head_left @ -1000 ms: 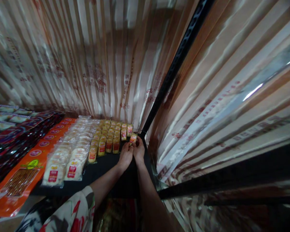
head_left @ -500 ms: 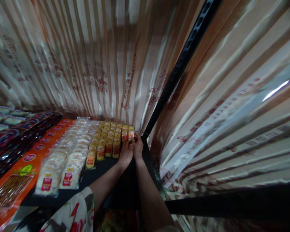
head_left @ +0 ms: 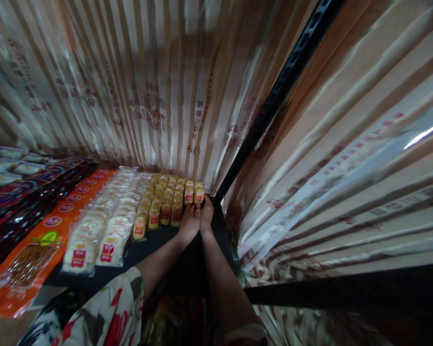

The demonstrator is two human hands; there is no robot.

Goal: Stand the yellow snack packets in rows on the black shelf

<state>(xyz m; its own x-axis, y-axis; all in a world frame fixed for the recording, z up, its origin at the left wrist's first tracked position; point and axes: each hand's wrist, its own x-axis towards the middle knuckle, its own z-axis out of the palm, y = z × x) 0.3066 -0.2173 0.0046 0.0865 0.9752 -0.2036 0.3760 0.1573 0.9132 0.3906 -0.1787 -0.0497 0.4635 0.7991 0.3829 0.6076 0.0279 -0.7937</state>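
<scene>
Side by side, both hands are at the right end of the rows of small yellow snack packets. My left hand has its fingers closed against the lower front of the last rows. Beside it, my right hand curls its fingers at the right edge of the end snack packet, which has a red and white label. The fingertips partly hide the bottom of this packet. The packets stand in several close rows on a black shelf.
Clear bags of round white crackers lie left of the yellow packets. Farther left are orange bags of brown sticks and dark red shiny packages. A black perforated post rises at the shelf corner, before printed plastic sheeting.
The view has shifted slightly, so the shelf goods appear a little higher and farther right. Both hands stay at the end packet, with only slight finger movement.
</scene>
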